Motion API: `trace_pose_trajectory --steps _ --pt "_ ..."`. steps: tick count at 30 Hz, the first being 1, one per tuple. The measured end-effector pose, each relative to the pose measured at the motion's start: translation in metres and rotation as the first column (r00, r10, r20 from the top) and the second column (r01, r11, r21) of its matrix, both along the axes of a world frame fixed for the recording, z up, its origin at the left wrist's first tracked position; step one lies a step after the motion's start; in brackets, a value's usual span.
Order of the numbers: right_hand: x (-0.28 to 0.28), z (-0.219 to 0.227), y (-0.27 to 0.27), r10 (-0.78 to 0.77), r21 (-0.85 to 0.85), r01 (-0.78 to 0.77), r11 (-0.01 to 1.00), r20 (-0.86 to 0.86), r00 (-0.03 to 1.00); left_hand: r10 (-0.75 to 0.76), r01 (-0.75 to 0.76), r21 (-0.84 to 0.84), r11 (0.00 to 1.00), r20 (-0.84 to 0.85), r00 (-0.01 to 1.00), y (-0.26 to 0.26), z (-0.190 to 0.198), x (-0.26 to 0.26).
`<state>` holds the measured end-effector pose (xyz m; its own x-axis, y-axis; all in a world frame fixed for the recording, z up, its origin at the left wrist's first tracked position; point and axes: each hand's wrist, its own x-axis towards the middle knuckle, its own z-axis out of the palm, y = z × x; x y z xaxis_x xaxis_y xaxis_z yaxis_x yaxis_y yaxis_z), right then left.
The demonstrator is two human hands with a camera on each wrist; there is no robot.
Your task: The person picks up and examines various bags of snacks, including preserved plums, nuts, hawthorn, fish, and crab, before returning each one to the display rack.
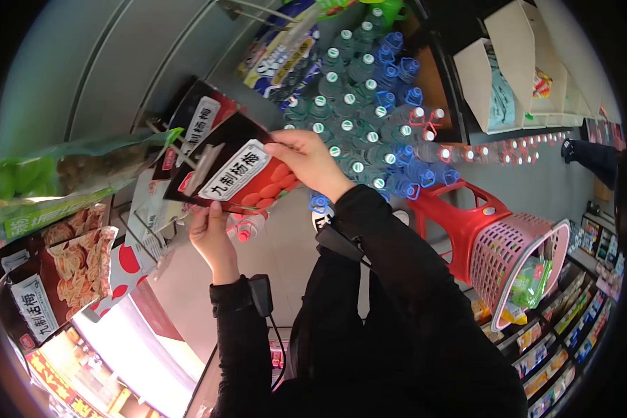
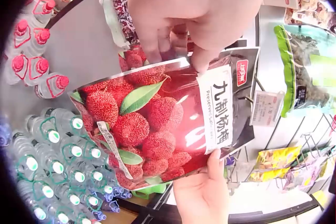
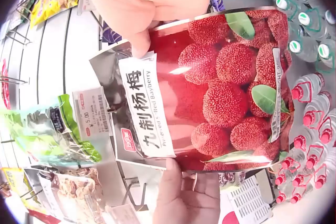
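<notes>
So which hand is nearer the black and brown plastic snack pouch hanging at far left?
Left. The left hand pinches one edge of the red and black plastic bayberry pouch, right of that snack pouch; the right hand grips the opposite edge, farther away.

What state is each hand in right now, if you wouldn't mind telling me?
Left hand: closed, pinching one edge of the bayberry packet.
Right hand: closed, pinching the same packet's opposite edge.
</notes>
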<state>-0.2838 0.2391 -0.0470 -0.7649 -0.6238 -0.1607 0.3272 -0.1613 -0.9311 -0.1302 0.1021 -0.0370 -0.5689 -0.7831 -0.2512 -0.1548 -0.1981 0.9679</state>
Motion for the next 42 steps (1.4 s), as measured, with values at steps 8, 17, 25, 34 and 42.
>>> trace_pose_trajectory --steps 8,17,25,34,42 --pt "0.007 0.003 0.006 0.002 -0.058 0.002 0.998 0.055 0.998 0.02 -0.019 0.012 1.0 -0.083 0.996 0.01 0.002 0.008" --pt "0.063 -0.05 0.085 -0.138 0.117 0.146 0.982 -0.071 0.988 -0.324 0.285 0.363 0.887 0.049 0.945 0.039 -0.059 0.054" --pt "0.157 0.104 0.353 -0.608 0.373 0.565 0.736 -0.003 0.794 -0.825 0.814 0.136 0.565 0.119 0.553 0.241 0.062 0.008" --pt "0.259 0.146 0.58 -0.987 0.396 0.918 -0.003 -0.147 0.06 -0.957 0.935 -0.225 -0.273 -0.04 -0.289 0.557 0.135 -0.082" --pt "0.29 0.112 0.601 -0.883 0.844 0.531 0.073 -0.193 0.429 -0.853 0.795 -0.358 -0.489 0.389 -0.349 0.618 0.059 -0.087"
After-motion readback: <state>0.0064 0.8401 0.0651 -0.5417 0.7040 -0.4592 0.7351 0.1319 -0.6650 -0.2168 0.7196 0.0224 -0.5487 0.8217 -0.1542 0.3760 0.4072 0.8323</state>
